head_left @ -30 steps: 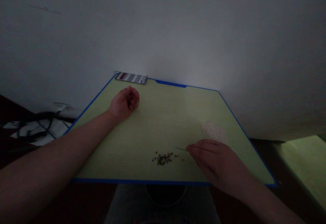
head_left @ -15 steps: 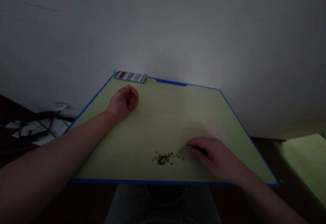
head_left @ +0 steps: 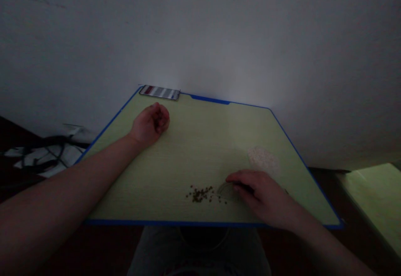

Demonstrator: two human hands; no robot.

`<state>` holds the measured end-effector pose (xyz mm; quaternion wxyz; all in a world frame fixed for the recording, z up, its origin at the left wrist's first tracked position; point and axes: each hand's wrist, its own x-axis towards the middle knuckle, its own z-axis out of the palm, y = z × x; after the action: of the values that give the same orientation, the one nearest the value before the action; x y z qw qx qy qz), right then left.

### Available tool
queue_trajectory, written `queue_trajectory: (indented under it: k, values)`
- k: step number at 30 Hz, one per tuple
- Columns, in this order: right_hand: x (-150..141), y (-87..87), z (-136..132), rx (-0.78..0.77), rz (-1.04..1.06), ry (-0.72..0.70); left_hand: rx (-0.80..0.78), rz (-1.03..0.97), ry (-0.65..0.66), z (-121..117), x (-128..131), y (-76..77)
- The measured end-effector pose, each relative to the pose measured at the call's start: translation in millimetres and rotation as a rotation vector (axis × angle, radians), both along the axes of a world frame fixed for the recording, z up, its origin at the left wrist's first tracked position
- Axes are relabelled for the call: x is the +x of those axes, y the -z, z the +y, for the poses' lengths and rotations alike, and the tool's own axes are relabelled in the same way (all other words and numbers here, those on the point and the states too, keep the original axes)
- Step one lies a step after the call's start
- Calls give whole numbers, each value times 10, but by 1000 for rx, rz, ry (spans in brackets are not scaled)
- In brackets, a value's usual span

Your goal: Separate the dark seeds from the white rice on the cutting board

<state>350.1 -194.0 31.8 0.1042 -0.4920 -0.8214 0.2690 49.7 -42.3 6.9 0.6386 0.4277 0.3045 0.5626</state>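
Note:
My right hand (head_left: pixel 263 194) is closed at the table's near side, thumb and fingers pinching a thin, curved, see-through thing (head_left: pixel 222 189) whose kind I cannot make out. Its rounded edge reaches left, right beside a loose scatter of small brown grains (head_left: pixel 200 194). A few grains lie apart from the pile, close under that edge. Behind my right hand is a flat patch of whitish grains (head_left: pixel 261 159). My left hand (head_left: pixel 149 124) rests on the table farther back, fingers curled into a loose fist with nothing visible in them.
The pale table (head_left: pixel 194 142) has a blue edge and stands against a grey wall (head_left: pixel 213 37). A phone (head_left: pixel 159 93) with a lit screen lies at its far left corner. Dark cables (head_left: pixel 46 152) are on the left, a pale surface (head_left: pixel 379 200) on the right. The light is dim.
The see-through thing's edge has shifted slightly left and looks more curved. A few brown grains at the pile's right have moved downward. My left hand keeps its pose.

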Motion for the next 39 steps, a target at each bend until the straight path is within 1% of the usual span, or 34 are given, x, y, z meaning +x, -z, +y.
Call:
queue_trajectory:
  k: [5, 8, 13, 21, 27, 31, 35, 39]
  values:
    - [111, 26, -170, -8, -4, 40, 10, 8, 4, -9, 3, -8]
    - [119, 50, -238, -14, -3, 81, 2, 13, 3, -19, 11, -22]
    - [53, 80, -240, 5, 7, 126, -3, 9, -3, -24, 18, -21]
    - [-37, 116, -231, 12, 9, 139, -36, -1, -26, -37, 26, -35]
    - [-166, 93, -152, -1, 31, 117, -57, 1, -46, -35, 42, -51]
    - [-242, 77, -73, 1, 38, 86, -36, 8, -18, -31, 31, -37]
    - [-294, 47, -27, -5, 52, 21, -11, 6, -4, -27, 21, -31]
    - [-315, 15, -20, -17, 39, -31, -26, 0, -7, -29, 18, -31]
